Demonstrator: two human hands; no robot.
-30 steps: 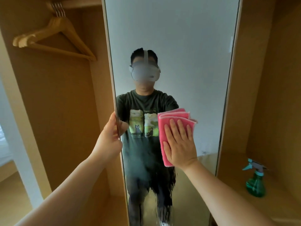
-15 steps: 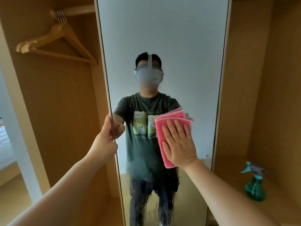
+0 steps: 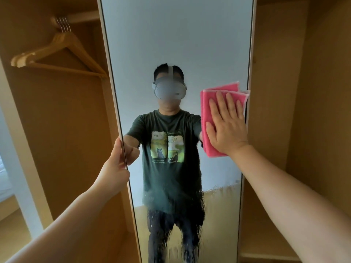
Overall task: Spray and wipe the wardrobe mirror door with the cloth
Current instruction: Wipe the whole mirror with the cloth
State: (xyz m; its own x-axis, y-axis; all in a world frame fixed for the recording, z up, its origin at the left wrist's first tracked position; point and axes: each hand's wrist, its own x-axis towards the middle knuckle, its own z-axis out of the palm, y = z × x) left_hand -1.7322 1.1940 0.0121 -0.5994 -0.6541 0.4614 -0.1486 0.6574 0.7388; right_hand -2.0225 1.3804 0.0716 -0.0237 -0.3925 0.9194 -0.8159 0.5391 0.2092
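Mirror door (image 3: 176, 44): upright, its lower glass streaked with wet runs.
Left hand (image 3: 115, 166): arm extended, fingers curled round the door's left edge, thumb on the near face.
Right hand (image 3: 227, 126): arm raised, palm flat, fingers straight and spread, pressing the folded pink cloth (image 3: 209, 111) against the glass by the door's right edge.
Wooden hangers (image 3: 57, 54): on the rail, upper left.

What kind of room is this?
Probably a bedroom, at an open wardrobe: wooden hangers on a rail, a mirror door, and what may be bedding at the far left edge.
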